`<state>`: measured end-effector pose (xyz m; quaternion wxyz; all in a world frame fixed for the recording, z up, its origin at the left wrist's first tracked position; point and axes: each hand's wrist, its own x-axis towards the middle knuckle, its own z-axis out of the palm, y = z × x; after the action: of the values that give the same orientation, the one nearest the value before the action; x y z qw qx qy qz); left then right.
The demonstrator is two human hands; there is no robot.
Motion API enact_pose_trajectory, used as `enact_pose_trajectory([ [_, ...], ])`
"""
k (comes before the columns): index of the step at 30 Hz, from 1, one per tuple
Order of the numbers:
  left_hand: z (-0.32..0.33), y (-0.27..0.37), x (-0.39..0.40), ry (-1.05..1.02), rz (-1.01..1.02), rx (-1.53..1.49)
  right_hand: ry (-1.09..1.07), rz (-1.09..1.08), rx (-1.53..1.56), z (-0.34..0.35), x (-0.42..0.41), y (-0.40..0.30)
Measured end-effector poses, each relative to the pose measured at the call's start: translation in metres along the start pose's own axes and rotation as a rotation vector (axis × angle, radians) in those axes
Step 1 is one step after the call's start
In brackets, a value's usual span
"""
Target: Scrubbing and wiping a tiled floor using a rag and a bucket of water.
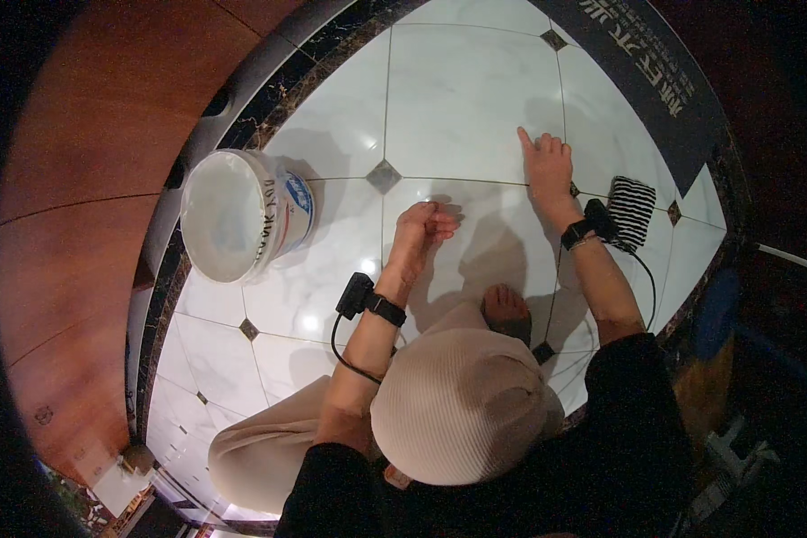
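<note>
My left hand (427, 228) hovers low over or rests on the white tiled floor (464, 87), fingers loosely curled and apart, with nothing seen in it. Farther forward and to the right, my right hand (548, 161) is back up over a tile, one digit stretched out and the others bent. Nothing shows in it, though its palm side is hidden. Beside my right wrist lies a black-and-white striped cloth item (632, 212). To the left of my left hand stands a white plastic bucket (222, 215) with cloudy whitish contents or a pale inside.
Reddish-brown wood panels (94, 134) and a dark stone border (269, 114) bound the floor at left. A dark mat with writing (672, 87) lies at the upper right. My bent knee (457, 403) and bare foot (506, 304) are close below. Cabled devices (356, 296) are strapped to both wrists.
</note>
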<state>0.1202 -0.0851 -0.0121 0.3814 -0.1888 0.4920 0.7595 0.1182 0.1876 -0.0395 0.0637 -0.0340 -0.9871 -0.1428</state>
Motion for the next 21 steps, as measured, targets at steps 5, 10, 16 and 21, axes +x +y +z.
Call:
enact_pose_trajectory([
  [5,0.004,-0.004,0.001,-0.019,-0.017,-0.016,-0.068,0.021,0.204,0.006,-0.002,0.017],
  [10,0.001,-0.015,0.008,-0.042,-0.036,-0.055,-0.125,0.167,0.288,0.013,-0.004,-0.002],
  [16,0.005,-0.018,0.012,-0.054,-0.044,-0.053,-0.071,0.048,0.382,-0.011,-0.009,-0.058],
  [21,-0.001,-0.014,0.012,-0.05,-0.037,-0.039,-0.084,0.011,0.371,-0.033,-0.002,-0.06],
])
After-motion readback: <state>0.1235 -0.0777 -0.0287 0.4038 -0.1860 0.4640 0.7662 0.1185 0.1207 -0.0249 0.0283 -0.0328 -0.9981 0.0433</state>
